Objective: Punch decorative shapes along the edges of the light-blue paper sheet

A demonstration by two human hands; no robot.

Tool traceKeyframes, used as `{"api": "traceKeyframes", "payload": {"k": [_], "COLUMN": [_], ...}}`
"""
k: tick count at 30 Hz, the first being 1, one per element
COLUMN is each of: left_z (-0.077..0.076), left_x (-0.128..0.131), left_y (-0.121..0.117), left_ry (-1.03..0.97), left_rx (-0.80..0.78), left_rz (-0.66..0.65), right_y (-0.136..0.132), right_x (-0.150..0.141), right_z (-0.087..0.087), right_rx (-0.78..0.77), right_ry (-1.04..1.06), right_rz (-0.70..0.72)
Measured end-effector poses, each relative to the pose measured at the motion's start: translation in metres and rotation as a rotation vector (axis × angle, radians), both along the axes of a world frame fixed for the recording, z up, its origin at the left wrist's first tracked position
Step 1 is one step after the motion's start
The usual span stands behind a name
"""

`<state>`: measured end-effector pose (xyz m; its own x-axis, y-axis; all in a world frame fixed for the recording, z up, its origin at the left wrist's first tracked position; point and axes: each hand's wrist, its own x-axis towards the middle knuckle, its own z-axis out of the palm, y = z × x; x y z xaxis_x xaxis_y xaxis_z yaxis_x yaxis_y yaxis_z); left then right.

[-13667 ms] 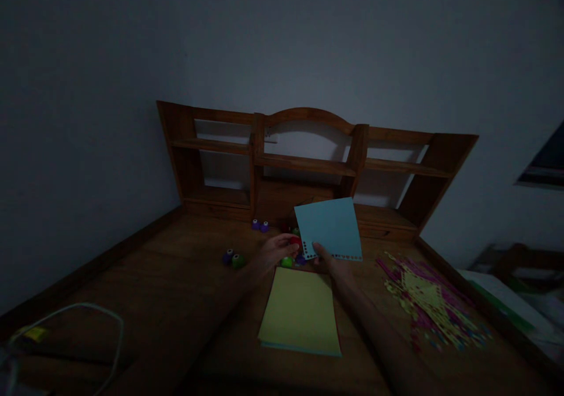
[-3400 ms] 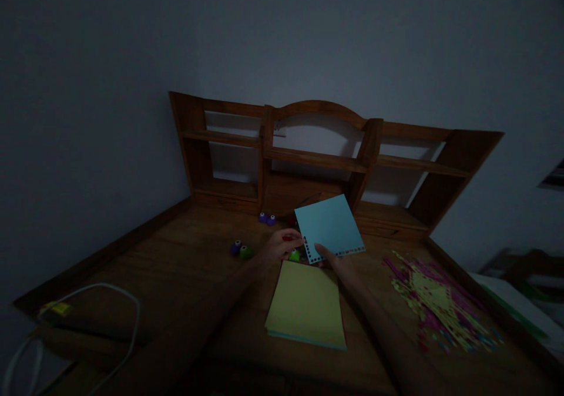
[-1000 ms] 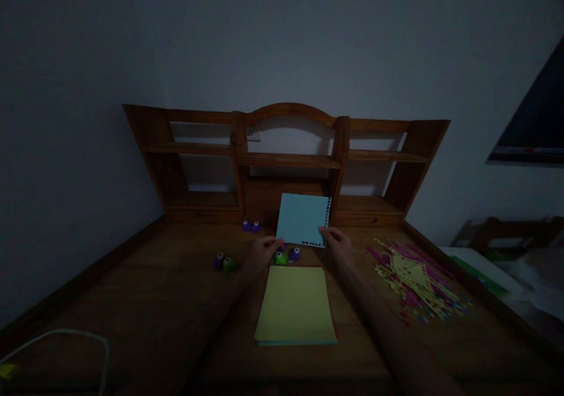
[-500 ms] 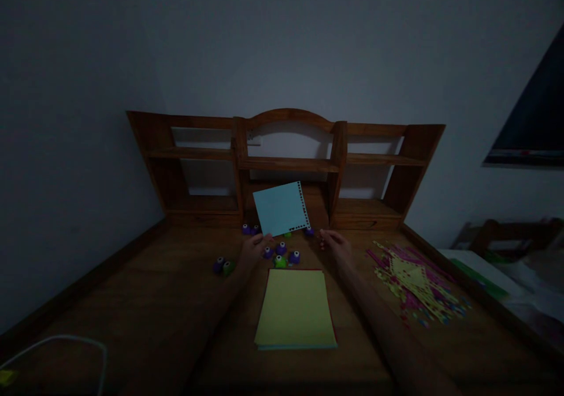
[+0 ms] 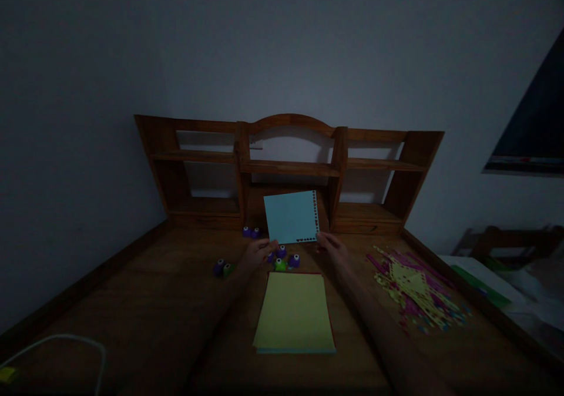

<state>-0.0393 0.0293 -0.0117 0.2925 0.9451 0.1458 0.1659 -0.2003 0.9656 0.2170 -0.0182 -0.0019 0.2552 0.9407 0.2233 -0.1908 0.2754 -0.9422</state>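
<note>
A light blue sheet of paper [image 5: 291, 217] is held up tilted above the desk, with small punched holes, some heart-shaped, along its right edge and part of its bottom edge. My left hand [image 5: 259, 251] pinches its lower left corner. At the lower right corner the fingers of my right hand [image 5: 333, 248] are closed on the sheet. Just below it lie several small purple craft punches [image 5: 294, 260] and a green one [image 5: 279, 264]. In front of me is a stack of yellow paper [image 5: 295, 314] with red and blue sheets showing underneath.
Strips and scraps of pink and yellow paper [image 5: 414, 284] are piled at the right. Two more purple punches [image 5: 251, 232] stand at the back; a purple and green pair [image 5: 224, 268] sits left. A wooden shelf unit [image 5: 291, 167] rises behind. A white cable [image 5: 66, 337] curves at front left.
The blue sheet has moved right and turned more level. My right hand, previously apart from it, now grips its lower right corner. My left hand has kept its hold.
</note>
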Motion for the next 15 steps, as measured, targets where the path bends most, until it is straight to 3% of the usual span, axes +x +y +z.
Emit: {"api": "traceKeyframes", "payload": {"k": [9,15], "left_z": [0.012,0.007], "left_x": [0.009,0.0], "left_y": [-0.012,-0.003], "left_ry": [0.028,-0.075], "left_rx": [-0.016,-0.025], "left_rz": [-0.027,0.193], "right_y": [0.002,0.002], "right_x": [0.002,0.005], "right_z": [-0.007,-0.008], "right_rx": [-0.017,-0.025], "right_ry": [-0.051,-0.076], "right_rz": [0.039,-0.007]}}
